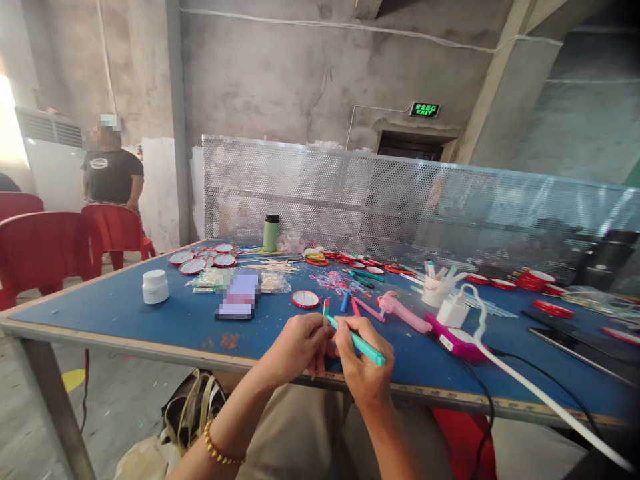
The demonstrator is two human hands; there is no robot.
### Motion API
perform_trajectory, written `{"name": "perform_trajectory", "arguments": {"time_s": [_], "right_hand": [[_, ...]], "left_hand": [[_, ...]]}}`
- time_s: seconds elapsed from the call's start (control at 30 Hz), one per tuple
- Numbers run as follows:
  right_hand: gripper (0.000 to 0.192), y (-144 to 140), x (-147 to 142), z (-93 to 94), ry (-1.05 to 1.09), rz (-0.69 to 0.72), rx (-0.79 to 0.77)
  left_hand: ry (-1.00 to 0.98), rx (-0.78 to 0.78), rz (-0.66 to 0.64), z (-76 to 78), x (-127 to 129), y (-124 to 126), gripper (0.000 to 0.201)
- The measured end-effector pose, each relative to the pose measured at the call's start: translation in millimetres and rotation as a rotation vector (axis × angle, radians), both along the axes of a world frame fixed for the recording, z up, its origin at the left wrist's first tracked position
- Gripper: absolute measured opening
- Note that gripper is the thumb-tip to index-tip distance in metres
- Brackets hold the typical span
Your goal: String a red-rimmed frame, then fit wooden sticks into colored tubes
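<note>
I see the right hand (367,372) to the worker's right of the phone (239,293), its grip clamped on the pen (369,349). The pen lies within this grip, its long axis slanting toward the left hand (303,343), which is nearest the tip; whether that hand holds anything, I cannot tell.

Head cam, looking fwd/down; hands (367,363) v. nr, tbl (120,333) mid, wall (280,80) far.

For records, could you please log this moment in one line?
right hand: holds teal marker; left hand: near marker tip, contents unclear; red-rimmed disc: tabletop
</note>
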State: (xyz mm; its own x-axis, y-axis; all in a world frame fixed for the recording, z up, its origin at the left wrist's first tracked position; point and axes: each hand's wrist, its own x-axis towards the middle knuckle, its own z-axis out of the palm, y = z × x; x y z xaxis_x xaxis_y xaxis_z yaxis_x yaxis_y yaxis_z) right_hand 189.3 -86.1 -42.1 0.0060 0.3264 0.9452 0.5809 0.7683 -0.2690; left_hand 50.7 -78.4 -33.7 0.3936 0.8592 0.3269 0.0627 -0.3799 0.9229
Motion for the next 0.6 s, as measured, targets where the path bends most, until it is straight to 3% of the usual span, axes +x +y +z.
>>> {"name": "perform_trajectory", "arguments": {"time_s": [0.6], "right_hand": [[0.018,1.6,-0.4,1.7,0.003,-0.032,0.013]], "left_hand": [[0.004,0.001,0.003,-1.2,-0.3,2.2,0.037]]}}
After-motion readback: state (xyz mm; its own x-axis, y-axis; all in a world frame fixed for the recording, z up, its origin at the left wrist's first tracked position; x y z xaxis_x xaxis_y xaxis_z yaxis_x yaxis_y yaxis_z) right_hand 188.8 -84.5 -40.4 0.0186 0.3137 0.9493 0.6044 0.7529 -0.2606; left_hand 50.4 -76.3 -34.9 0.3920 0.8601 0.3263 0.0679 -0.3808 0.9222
